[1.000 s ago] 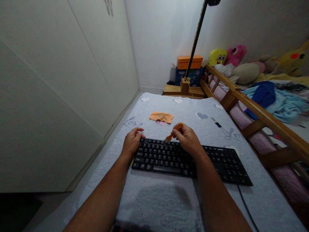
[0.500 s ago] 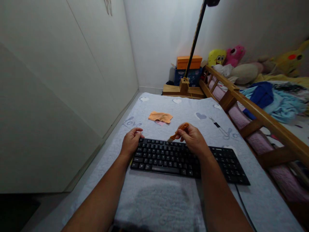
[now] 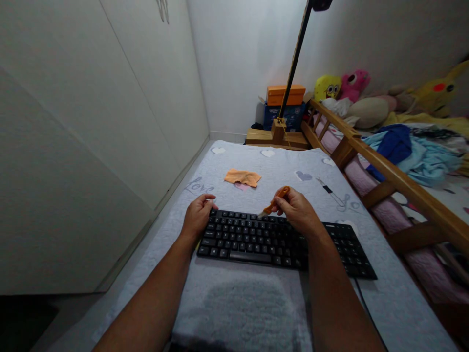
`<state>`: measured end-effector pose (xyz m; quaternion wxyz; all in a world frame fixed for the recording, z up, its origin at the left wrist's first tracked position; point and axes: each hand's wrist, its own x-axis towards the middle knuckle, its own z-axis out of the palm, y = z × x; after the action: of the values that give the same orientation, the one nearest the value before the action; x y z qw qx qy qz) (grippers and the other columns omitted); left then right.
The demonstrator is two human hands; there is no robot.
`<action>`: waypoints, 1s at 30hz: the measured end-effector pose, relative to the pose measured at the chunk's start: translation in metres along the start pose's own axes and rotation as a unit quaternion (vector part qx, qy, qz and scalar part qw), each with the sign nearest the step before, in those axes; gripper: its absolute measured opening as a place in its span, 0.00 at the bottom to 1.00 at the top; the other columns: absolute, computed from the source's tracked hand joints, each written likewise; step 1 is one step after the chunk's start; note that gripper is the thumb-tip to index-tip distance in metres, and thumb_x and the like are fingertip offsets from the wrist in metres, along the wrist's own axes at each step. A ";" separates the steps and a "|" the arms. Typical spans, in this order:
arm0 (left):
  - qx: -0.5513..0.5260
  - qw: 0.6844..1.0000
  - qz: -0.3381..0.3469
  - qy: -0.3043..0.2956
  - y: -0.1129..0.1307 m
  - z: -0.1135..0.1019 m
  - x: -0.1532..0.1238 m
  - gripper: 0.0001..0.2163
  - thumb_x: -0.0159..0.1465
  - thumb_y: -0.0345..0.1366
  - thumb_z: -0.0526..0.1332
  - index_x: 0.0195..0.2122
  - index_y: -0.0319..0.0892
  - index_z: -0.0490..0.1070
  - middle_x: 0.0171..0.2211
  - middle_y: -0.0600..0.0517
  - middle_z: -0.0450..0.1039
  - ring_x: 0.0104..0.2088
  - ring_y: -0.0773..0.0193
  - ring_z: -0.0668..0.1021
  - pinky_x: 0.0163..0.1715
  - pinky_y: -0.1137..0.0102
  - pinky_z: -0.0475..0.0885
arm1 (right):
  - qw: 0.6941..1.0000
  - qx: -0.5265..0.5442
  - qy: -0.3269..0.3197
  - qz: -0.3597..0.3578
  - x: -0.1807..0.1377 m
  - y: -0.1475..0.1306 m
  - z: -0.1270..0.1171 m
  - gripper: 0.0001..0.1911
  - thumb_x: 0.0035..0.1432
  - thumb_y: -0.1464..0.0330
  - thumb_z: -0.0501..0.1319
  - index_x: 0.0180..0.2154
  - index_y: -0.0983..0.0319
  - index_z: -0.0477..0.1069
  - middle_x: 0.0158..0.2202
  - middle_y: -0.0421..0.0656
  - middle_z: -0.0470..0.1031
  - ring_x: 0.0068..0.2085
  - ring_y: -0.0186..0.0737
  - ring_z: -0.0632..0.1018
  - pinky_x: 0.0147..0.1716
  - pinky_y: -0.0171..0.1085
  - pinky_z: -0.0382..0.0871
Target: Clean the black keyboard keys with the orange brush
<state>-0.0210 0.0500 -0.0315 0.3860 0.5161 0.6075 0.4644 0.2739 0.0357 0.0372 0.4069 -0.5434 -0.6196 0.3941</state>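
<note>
Resting against the black keyboard's (image 3: 238, 239) left end, the left hand (image 3: 197, 216) hides part of that edge; cannot tell whether it grips. Keyboard flat on the bed cover (image 3: 242, 293), long axis left to right, right end slightly nearer the viewer. Orange brush (image 3: 268, 209) over the far key rows, bristles down-left, handle up-right; tip contact unclear. Right hand (image 3: 296, 210) pinches the handle; its forearm masks right-of-centre keys. Cable (image 3: 362, 298) cut off at bottom.
</note>
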 end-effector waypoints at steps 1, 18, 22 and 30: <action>0.001 1.000 0.001 0.001 0.000 0.000 0.000 0.14 0.59 0.42 0.60 0.43 0.42 0.76 0.27 0.53 0.79 0.23 0.63 0.74 0.27 0.69 0.68 | 1.000 0.000 0.003 -0.001 -0.001 -0.001 -0.003 0.06 0.60 0.65 0.60 0.32 0.60 0.70 0.26 0.42 0.78 0.28 0.37 0.79 0.28 0.35 0.72; -0.005 1.000 0.006 -0.004 -0.002 0.000 0.000 0.14 0.59 0.42 0.60 0.43 0.42 0.76 0.27 0.53 0.78 0.22 0.64 0.74 0.26 0.70 0.67 | 0.999 -0.037 -0.001 0.009 -0.007 -0.001 -0.011 0.05 0.61 0.65 0.58 0.33 0.59 0.69 0.27 0.41 0.78 0.28 0.37 0.78 0.30 0.36 0.70; 0.000 1.000 0.008 -0.006 -0.002 -0.001 0.001 0.14 0.59 0.42 0.61 0.43 0.41 0.76 0.27 0.52 0.78 0.22 0.64 0.74 0.26 0.70 0.67 | 0.998 -0.057 -0.006 0.010 -0.011 -0.003 -0.025 0.05 0.62 0.64 0.58 0.34 0.59 0.68 0.29 0.43 0.79 0.29 0.38 0.78 0.31 0.37 0.72; 0.004 1.000 0.001 -0.010 -0.002 0.000 0.001 0.15 0.60 0.44 0.61 0.44 0.42 0.76 0.28 0.52 0.78 0.23 0.63 0.75 0.26 0.70 0.67 | 0.998 -0.044 0.046 -0.019 -0.014 -0.004 -0.023 0.09 0.61 0.62 0.59 0.33 0.60 0.70 0.28 0.42 0.78 0.28 0.38 0.78 0.30 0.37 0.70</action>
<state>-0.0223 0.0511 -0.0334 0.3895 0.5225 0.6051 0.4572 0.2954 0.0228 0.0483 0.4177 -0.5664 -0.6275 0.3330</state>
